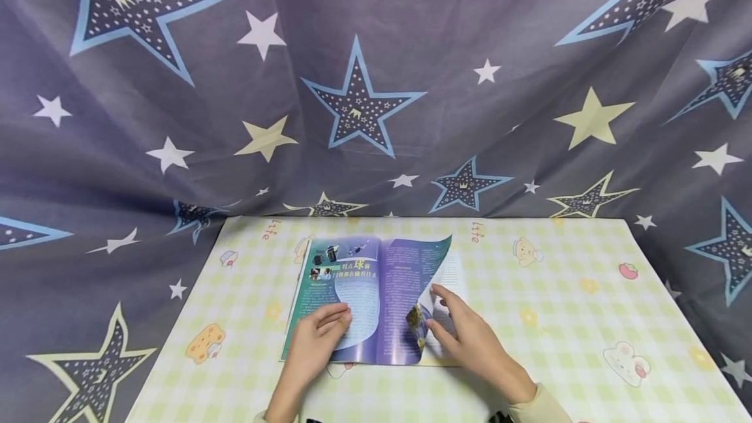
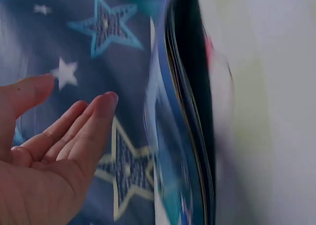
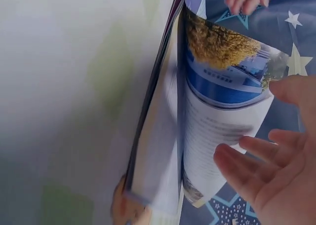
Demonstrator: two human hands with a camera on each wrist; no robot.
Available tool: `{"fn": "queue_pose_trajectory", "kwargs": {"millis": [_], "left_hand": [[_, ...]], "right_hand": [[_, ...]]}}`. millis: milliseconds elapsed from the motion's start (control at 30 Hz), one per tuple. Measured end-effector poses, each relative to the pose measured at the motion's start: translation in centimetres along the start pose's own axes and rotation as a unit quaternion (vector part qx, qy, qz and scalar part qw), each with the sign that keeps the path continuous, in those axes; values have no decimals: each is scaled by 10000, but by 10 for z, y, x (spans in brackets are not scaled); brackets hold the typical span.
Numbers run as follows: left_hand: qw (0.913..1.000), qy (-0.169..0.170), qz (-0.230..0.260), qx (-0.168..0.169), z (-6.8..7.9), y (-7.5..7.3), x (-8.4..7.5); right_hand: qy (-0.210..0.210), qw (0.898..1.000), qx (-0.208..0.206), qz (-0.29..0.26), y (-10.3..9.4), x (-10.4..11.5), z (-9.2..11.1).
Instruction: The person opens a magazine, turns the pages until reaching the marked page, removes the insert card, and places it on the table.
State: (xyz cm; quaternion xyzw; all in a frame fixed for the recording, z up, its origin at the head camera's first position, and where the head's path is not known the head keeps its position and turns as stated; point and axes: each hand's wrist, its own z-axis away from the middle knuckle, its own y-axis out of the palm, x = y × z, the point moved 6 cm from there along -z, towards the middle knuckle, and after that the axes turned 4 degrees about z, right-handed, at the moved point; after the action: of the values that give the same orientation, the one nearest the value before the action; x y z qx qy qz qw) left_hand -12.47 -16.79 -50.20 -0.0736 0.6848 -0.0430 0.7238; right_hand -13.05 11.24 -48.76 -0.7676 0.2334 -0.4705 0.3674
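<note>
An open magazine point(image 1: 352, 331) lies on the table, a green and blue page on its left side and a purple page on its right. The purple right-hand leaf point(image 1: 402, 279) is lifted and curls over toward the left. My right hand point(image 1: 470, 338) is at that leaf's outer edge, fingers loosely extended. In the right wrist view the thumb is right at the border of the leaf's underside point(image 3: 222, 86), which shows a yellow tree photo; the fingertips overlap its text. Over the lower left page is my left hand point(image 1: 317, 338), fingers relaxed, nothing in its grasp.
The magazine rests on a table with a green-checked cloth point(image 1: 564, 318) printed with cartoon animals. Behind the table and at both sides hangs a dark curtain point(image 1: 411, 116) with stars. Light sleeves point(image 1: 537, 407) show at the lower edge.
</note>
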Motion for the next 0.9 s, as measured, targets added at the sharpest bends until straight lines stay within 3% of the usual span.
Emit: {"fn": "queue_pose_trajectory", "kwargs": {"millis": [200,333,667,900], "left_hand": [[9953,87,472,845,0,38,-9],[9910,168,708,1122,0,52,-12],[9857,-70,1032,1327,1,69,-10],[9861,-79,1066,1270,1,67,-8]], "right_hand": [[-310,9980,420,-346,8,11,-3],[-521,9967,509,-369,11,16,-3],[-779,9948,520,-390,15,20,-5],[-837,9943,528,-386,18,19,-7]]}}
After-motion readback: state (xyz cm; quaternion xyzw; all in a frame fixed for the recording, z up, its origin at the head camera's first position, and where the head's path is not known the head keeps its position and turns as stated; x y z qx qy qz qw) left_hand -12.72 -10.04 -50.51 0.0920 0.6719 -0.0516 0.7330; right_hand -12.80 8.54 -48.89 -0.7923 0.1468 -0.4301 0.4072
